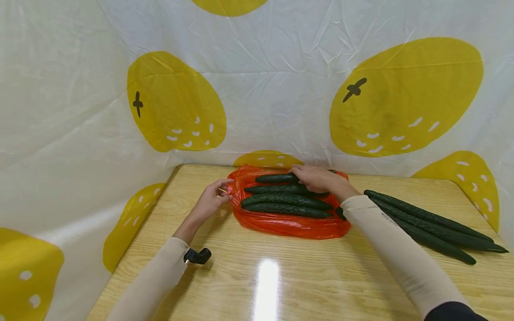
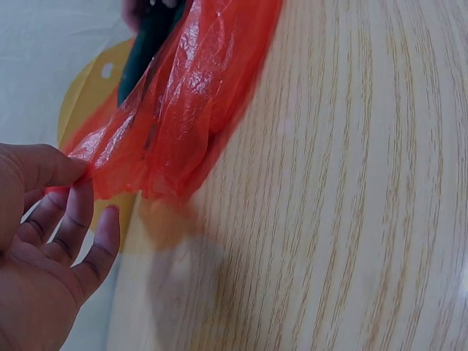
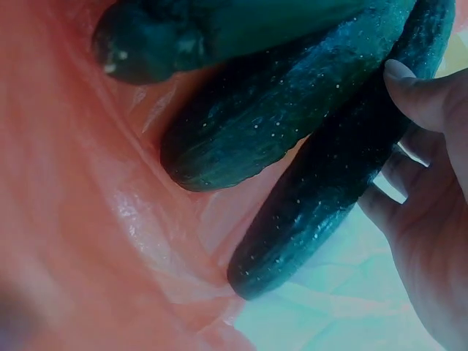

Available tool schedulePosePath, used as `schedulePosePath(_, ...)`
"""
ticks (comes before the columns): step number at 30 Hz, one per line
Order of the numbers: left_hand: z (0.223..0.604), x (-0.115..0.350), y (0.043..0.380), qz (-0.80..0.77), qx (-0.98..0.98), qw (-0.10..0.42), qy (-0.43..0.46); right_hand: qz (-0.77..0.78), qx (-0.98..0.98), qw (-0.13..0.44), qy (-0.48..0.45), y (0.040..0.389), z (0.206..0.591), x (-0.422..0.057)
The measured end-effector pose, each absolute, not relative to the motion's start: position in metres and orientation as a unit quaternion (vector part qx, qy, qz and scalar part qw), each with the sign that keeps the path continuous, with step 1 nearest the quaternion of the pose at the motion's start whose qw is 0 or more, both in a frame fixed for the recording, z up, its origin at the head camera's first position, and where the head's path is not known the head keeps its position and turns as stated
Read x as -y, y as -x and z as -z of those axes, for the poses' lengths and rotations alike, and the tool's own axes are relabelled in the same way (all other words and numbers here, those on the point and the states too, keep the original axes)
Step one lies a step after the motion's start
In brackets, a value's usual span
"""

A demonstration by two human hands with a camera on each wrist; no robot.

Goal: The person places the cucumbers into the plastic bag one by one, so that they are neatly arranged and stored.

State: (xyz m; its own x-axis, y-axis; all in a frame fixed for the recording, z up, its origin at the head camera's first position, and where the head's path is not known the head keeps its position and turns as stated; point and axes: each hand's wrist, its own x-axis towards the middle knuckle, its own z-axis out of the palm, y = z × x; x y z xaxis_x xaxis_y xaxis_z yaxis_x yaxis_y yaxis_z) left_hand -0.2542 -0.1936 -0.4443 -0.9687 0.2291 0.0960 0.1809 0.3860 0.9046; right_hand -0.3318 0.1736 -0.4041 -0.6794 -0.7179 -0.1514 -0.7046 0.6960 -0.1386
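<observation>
Several dark green cucumbers (image 1: 287,199) lie side by side on a thin red plastic bag (image 1: 289,228) in the head view. At the bag's left end, my left hand (image 1: 212,198) pinches its crumpled edge between thumb and fingertip; the left wrist view shows this hold on the bag (image 2: 179,124) up close. My right hand (image 1: 319,179) grips the farthest cucumber (image 1: 276,179) near the back of the bag. In the right wrist view, the thumb lies on one side of that cucumber (image 3: 303,205) and the fingers go behind it, partly hidden.
Three long cucumbers (image 1: 433,225) lie on the wooden table (image 1: 225,285) to the right, partly behind my right forearm. A white cloth (image 1: 277,111) with yellow fruit prints hangs behind the table and along its left side.
</observation>
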Motion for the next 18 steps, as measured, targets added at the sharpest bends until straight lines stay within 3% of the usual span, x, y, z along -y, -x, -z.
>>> schedulePosePath(9, 0.444, 0.193, 0.253, -0.542, -0.832, 0.018, -0.117, 0.011, -0.919, 0.035, 0.393, 0.338, 0.415, -0.169)
schedulePosePath(18, 0.444, 0.193, 0.253, -0.54, -0.833, 0.023, -0.121, 0.092, -0.918, 0.028, 0.385, 0.34, 0.422, -0.168)
